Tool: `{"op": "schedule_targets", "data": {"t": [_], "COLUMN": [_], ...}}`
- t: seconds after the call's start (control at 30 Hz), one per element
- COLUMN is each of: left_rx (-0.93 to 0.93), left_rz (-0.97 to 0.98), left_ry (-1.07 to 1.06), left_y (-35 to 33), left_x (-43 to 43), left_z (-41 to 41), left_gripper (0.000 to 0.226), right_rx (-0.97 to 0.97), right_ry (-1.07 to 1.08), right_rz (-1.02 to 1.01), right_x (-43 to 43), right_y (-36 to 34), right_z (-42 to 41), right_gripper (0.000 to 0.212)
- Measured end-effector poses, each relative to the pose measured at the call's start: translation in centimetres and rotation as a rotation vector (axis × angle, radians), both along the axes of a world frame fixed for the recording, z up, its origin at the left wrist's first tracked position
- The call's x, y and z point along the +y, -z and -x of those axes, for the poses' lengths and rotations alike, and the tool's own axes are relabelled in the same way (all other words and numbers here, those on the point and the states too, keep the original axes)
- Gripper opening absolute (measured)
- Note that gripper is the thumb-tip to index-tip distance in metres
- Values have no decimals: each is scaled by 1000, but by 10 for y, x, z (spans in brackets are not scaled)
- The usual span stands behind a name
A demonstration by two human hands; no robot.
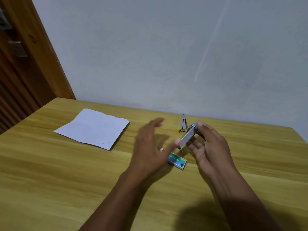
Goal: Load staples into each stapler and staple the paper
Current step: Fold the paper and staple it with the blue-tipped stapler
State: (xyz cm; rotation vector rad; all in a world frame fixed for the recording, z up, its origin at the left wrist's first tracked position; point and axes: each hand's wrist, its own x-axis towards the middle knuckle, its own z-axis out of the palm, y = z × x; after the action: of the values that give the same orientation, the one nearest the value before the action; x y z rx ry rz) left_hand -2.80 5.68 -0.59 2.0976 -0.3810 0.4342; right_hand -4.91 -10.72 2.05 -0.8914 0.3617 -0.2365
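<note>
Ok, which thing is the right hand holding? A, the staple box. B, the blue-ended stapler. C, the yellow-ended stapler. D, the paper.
B: the right hand has its fingers curled round the blue-ended stapler, while the yellow-ended stapler lies on the table near the wall.

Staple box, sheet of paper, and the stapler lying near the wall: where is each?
staple box (177,161): head view, on its green printed top face.
sheet of paper (93,128): head view, middle of the sheet.
yellow-ended stapler (183,123): head view, middle of its metal body.
</note>
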Motion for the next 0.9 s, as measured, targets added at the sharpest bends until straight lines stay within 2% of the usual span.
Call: {"op": "schedule_targets", "data": {"t": [0.03, 0.07, 0.13, 0.17, 0.2, 0.27, 0.33, 0.43, 0.53, 0.63, 0.73, 0.8, 0.9], "left_rx": [-14, 72, 392, 498, 527, 395, 229, 173, 143, 197, 253, 268, 279], "left_rz": [-131, -268, -452, -501, -544, -586, -557, -377, -208, -147, -123, -115, -93], "left_ry": [-195, -377, -565, -577, -560, -489, -367, -221, -235, -326, -360, -372, -401], "left_y": [3, 4, 8, 11, 13, 16, 15, 15, 19, 19, 18, 19, 17], "left_x": [11, 22, 44, 52, 56, 58, 52, 42, 41, 42, 41, 41, 37], "left_z": [-10, -19, -29, -31, -31, -29, -26, -25, -26, -26, -25, -26, -26], "left_gripper": [75, 80, 86, 85, 80, 63, 54, 42, 35, 42, 55, 61, 69], "right_rx": [5, 10, 25, 31, 32, 23, 18, 69, 209, 289, 277, 261, 243], "right_ry": [-31, -58, -107, -138, -176, -270, -362, -476, -540, -566, -625, -642, -672], "right_rz": [-45, -87, -138, -146, -148, -157, -166, -112, 97, 388, 569, 575, 478], "right_x": [-1, -2, -2, -3, -3, -4, -5, -9, -12, -18, -23, -24, -22], "right_y": [3, 7, 12, 14, 14, 13, 11, 10, 7, -1, -10, -14, -18], "right_z": [-1, -2, -2, -2, -1, -1, 0, 1, 4, 7, 9, 9, 8], "right_gripper": [17, 16, 15, 16, 17, 22, 34, 54, 49, 40, 45, 48, 50]}}
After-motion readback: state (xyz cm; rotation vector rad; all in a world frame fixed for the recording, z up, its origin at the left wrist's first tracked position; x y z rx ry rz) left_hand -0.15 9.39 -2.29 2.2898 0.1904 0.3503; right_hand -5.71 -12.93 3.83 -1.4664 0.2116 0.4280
